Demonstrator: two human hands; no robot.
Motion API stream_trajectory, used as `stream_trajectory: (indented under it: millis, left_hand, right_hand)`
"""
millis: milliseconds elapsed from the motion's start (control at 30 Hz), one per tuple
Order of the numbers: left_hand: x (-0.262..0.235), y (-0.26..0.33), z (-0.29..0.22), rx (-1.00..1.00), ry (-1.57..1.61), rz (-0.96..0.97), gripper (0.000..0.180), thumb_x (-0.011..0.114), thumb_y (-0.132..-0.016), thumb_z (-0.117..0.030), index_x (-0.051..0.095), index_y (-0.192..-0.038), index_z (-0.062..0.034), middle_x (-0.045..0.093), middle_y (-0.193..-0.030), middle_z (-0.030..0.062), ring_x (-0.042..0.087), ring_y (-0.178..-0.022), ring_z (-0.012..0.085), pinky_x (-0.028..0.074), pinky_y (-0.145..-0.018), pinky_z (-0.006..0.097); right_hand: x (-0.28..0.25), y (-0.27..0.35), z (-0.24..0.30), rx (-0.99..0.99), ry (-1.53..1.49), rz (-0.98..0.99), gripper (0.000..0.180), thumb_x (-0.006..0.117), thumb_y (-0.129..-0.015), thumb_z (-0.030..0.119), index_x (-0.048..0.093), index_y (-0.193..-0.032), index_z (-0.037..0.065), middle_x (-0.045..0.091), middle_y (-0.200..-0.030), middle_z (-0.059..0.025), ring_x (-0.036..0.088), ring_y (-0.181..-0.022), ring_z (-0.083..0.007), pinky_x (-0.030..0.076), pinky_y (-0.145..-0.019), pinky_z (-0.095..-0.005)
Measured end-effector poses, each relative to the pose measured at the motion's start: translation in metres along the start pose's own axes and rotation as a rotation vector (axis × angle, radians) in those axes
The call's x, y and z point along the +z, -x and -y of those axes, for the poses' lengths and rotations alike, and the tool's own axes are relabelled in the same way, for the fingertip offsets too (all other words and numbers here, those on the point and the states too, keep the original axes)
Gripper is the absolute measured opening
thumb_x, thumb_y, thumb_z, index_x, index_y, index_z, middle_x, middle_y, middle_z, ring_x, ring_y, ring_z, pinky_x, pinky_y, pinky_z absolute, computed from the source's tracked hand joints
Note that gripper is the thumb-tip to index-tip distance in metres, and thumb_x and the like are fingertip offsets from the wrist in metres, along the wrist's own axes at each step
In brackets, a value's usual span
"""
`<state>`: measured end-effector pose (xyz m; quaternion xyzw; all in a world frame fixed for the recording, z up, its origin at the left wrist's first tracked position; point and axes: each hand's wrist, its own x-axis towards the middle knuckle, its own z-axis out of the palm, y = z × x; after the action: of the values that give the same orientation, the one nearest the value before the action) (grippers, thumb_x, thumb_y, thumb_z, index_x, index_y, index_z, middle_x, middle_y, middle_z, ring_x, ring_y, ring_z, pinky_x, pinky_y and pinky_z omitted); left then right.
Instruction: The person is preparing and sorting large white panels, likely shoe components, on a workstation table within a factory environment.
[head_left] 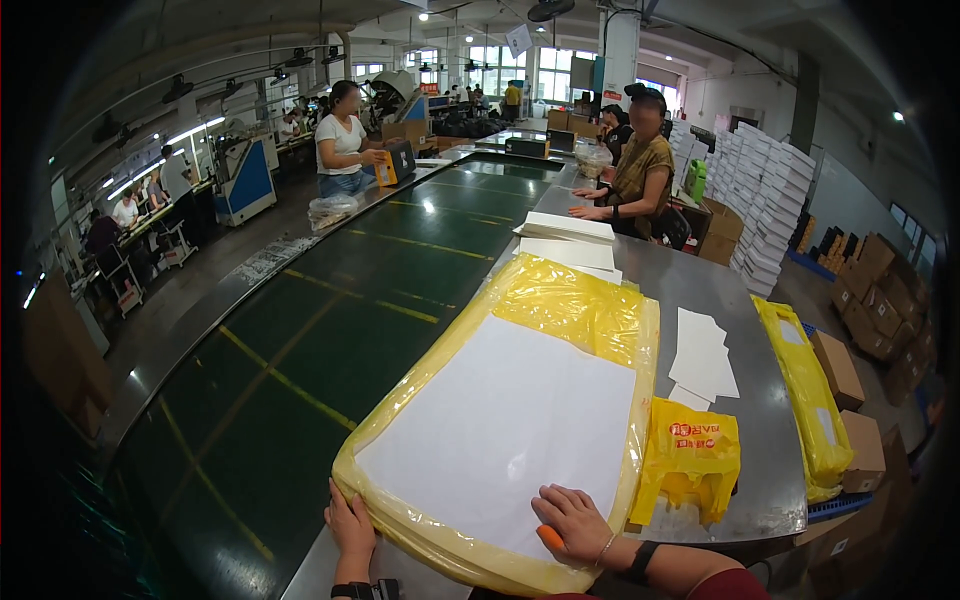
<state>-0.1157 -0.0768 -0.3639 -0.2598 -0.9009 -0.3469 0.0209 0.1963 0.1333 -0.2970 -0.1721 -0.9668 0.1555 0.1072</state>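
Note:
A large stack of white sheets [500, 425] lies in front of me in a yellow plastic wrapper [575, 300], folded back at its far part. My right hand [575, 525] rests on the white top sheet near its close right corner, fingers spread, with an orange cover on the thumb. At the wrapper's near left corner, my left hand [350, 527] touches the side with its fingers stretched upward; part of its grip is hidden. A yellow plastic bag [688, 455] lies to the right of the stack, beside loose white cards [703, 352].
A green conveyor belt [290, 385] runs along the left. Paper piles [568, 228] sit beyond the stack on the metal table [765, 470]. One person [640, 180] stands far right, another [342, 140] across the belt. A yellow package [808, 400] and cartons [860, 450] line the right.

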Motion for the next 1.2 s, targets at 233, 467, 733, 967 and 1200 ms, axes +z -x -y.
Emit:
stream_trajectory:
  millis: [233, 467, 733, 967, 1200]
  left_hand:
    - [-0.001, -0.002, -0.003, -0.002, 0.005, 0.012, 0.059, 0.04, -0.095, -0.028, 0.022, -0.143, 0.0035, 0.052, -0.124, 0.0252, 0.05, -0.113, 0.0363, 0.027, -0.103, 0.045]
    - [-0.005, 0.0, -0.012, -0.048, 0.006, 0.055, 0.059, 0.04, -0.095, -0.027, 0.023, -0.142, 0.0048, 0.051, -0.125, 0.0259, 0.048, -0.115, 0.0376, 0.026, -0.104, 0.047]
    - [-0.002, 0.002, -0.004, -0.004, -0.014, 0.014, 0.059, 0.039, -0.096, -0.028, 0.022, -0.142, 0.0041, 0.053, -0.122, 0.0248, 0.05, -0.112, 0.0372, 0.028, -0.102, 0.047]
    - [0.002, -0.001, -0.001, 0.011, -0.033, -0.006, 0.057, 0.037, -0.097, -0.028, 0.022, -0.143, 0.0027, 0.054, -0.121, 0.0238, 0.052, -0.112, 0.0363, 0.028, -0.102, 0.047]
    - [0.0, 0.0, -0.002, -0.002, -0.005, -0.007, 0.059, 0.042, -0.095, -0.027, 0.023, -0.142, 0.0025, 0.053, -0.121, 0.0246, 0.05, -0.112, 0.0367, 0.028, -0.102, 0.046]
  right_hand:
    - [0.0, -0.002, 0.0, -0.003, -0.008, -0.008, 0.048, 0.047, -0.091, 0.031, 0.044, -0.132, 0.005, 0.042, -0.136, -0.0183, 0.035, -0.13, -0.0329, 0.025, -0.108, -0.0428]
    - [0.0, 0.002, 0.001, 0.01, -0.01, -0.01, 0.047, 0.052, -0.089, 0.028, 0.045, -0.129, 0.006, 0.044, -0.133, -0.0183, 0.038, -0.126, -0.0352, 0.029, -0.104, -0.0454]
    - [-0.004, 0.0, 0.005, -0.011, -0.014, -0.034, 0.046, 0.05, -0.09, 0.028, 0.045, -0.13, 0.005, 0.043, -0.133, -0.019, 0.037, -0.127, -0.0341, 0.028, -0.105, -0.0444]
    - [-0.003, -0.001, 0.003, -0.005, -0.026, -0.034, 0.047, 0.049, -0.09, 0.028, 0.044, -0.131, 0.005, 0.043, -0.134, -0.0191, 0.036, -0.128, -0.0338, 0.027, -0.106, -0.044]
    - [-0.002, 0.001, 0.002, 0.005, -0.026, -0.001, 0.048, 0.046, -0.092, 0.031, 0.043, -0.132, 0.004, 0.041, -0.136, -0.0188, 0.033, -0.131, -0.0328, 0.024, -0.108, -0.0428]
